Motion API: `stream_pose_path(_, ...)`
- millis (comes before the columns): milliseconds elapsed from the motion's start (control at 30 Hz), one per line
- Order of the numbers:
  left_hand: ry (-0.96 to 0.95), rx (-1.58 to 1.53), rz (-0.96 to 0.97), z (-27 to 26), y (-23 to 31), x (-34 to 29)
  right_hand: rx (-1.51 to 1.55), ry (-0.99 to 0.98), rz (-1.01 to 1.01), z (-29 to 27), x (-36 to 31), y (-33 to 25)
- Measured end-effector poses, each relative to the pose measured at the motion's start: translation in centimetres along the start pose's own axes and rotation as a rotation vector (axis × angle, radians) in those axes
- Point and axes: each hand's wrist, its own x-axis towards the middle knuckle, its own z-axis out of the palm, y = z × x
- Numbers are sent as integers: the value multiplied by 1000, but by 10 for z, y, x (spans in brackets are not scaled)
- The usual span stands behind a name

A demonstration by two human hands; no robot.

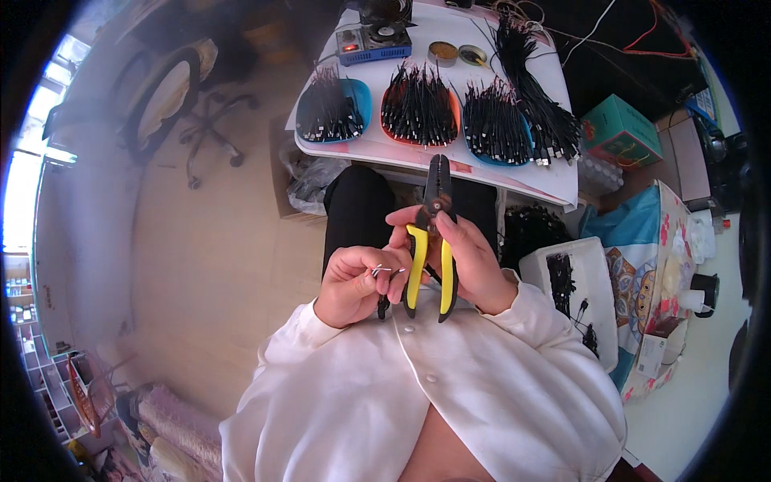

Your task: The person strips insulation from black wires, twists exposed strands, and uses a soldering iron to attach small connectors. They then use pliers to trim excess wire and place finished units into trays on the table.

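My right hand (474, 261) grips a pair of wire strippers (438, 193) with yellow and black handles, its dark jaws pointing away from me toward the table. My left hand (357, 281) is closed beside the yellow handles, pinching a thin black cable (383, 305). Fine light and reddish wire ends stick out between its thumb and fingers. Part of the cable is hidden by the fingers. Both hands are above my lap, in front of the white shirt.
On the white table (361, 150) stand a blue tray (365, 100), an orange tray (456, 120) and another blue tray, full of black cables. A cable bundle (526, 72) hangs over the right edge. Behind are a blue soldering station (373, 52) and round tins (442, 53). A white bin (594, 265) stands right.
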Motion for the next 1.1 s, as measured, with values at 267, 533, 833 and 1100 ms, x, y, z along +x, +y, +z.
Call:
stream_pose_path(267, 156, -116, 70, -6, -4, -4, 72, -44, 24, 3, 4, 9)
stream_pose_path(533, 203, -30, 70, -6, -6, -6, -575, 91, -110, 3, 6, 7)
stream_pose_path(833, 207, -94, 3, -14, -11, -16, -976, 403, -271, 9, 14, 6)
stream_pose_path(1100, 238, -23, 59, -7, -19, -5, -495, 349, -118, 2, 15, 7)
